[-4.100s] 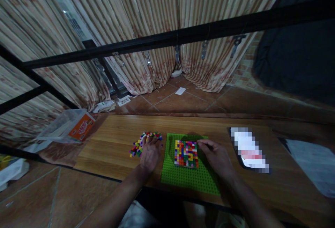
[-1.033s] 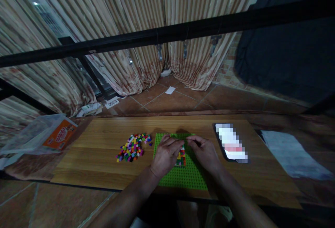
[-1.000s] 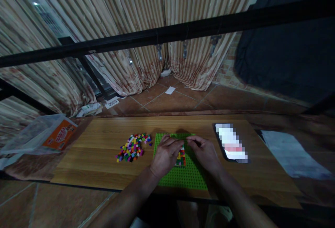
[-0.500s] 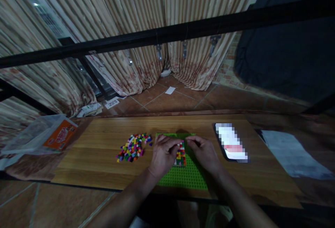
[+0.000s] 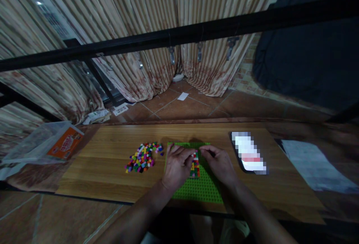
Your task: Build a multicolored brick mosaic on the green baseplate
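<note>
A green studded baseplate [image 5: 196,193] lies on the wooden table in front of me. On it sits a block of small multicoloured bricks [image 5: 195,169], partly covered by my left hand. My left hand [image 5: 177,163] is over the plate's left half, thumb and fingers drawn together at the far end of the bricks. Close by on the right, my right hand [image 5: 220,161] has its thumb and forefinger pinched near the same end. Whatever either pinch holds is too small or hidden to make out. Left of the plate lies a loose pile of small coloured bricks [image 5: 143,158].
A phone [image 5: 248,152] with a blurred screen lies on the table [image 5: 106,161], right of my hands. Papers [image 5: 316,165] are beyond the right edge. A clear plastic box [image 5: 36,143] with an orange label stands at the left. A black bar [image 5: 179,36] crosses ahead.
The whole view has shifted slightly. Both hands stay at the far end of the brick block, with nearly the same finger poses.
</note>
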`<action>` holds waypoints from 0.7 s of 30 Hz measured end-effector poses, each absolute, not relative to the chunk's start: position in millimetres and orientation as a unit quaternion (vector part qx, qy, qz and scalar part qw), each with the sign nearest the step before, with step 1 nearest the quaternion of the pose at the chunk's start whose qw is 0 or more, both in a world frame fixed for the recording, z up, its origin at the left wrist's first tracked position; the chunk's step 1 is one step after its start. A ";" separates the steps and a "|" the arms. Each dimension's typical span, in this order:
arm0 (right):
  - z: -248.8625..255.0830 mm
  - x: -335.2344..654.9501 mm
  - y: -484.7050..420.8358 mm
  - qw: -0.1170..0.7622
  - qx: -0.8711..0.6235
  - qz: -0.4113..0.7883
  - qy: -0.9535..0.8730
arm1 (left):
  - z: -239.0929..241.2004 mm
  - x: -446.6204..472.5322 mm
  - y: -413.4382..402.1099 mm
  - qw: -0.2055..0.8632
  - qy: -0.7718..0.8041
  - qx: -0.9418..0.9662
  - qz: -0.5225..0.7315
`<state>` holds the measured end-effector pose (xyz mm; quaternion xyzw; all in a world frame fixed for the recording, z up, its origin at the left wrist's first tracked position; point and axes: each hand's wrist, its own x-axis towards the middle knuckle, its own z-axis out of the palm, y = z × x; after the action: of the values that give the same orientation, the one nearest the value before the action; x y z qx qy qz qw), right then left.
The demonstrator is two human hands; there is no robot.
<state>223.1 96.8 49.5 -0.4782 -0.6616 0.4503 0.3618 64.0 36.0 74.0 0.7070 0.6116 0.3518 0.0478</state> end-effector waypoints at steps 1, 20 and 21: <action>49.5 223.0 96.8 0.364 -0.473 0.452 -0.663 | 74.4 64.2 35.9 0.051 0.618 0.700 0.354; 40.6 205.0 94.0 0.374 -0.448 0.525 -0.619 | 66.5 65.3 40.2 0.145 0.622 0.652 0.408; 41.0 204.9 94.2 0.372 -0.451 0.522 -0.621 | 66.4 65.5 40.2 0.147 0.623 0.651 0.409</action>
<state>204.9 94.2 41.0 -0.4508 -0.6212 0.5218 0.3723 65.5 40.2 66.4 0.6507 0.6230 0.4085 0.1467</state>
